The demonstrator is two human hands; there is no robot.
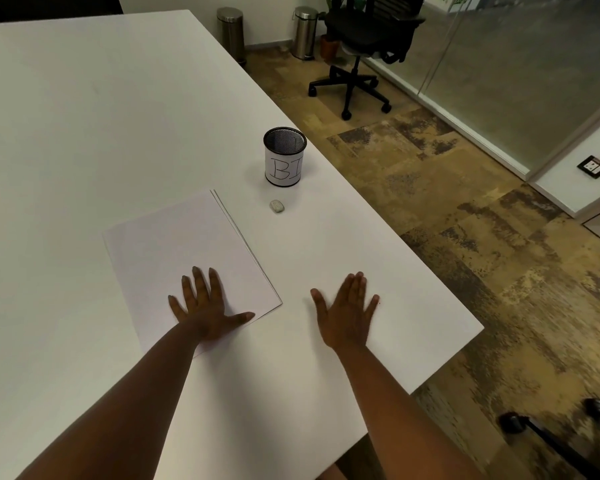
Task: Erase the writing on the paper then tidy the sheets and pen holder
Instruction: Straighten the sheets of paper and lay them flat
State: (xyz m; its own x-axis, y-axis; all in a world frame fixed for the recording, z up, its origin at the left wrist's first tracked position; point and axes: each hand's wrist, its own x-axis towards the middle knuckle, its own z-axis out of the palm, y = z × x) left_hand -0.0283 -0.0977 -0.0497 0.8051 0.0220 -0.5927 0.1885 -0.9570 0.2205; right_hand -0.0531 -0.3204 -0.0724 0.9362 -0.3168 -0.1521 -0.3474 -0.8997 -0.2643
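Note:
A stack of white paper sheets (174,244) lies on the white table (84,116), edges slightly offset; the top sheet looks blank. My left hand (205,303) rests flat on the stack's near corner, fingers spread, holding nothing. My right hand (347,310) lies flat on the bare table to the right of the sheets, fingers apart and empty. A small grey eraser (277,206) sits on the table beyond the sheets. Behind it stands a black mesh pen holder (284,156) wrapped in a white label with hand-drawn letters; it looks empty.
The table's right edge runs diagonally just right of the pen holder and my right hand. Beyond it are patterned carpet, a black office chair (368,43), two steel bins (231,29), a glass partition and another chair base (551,434) at lower right.

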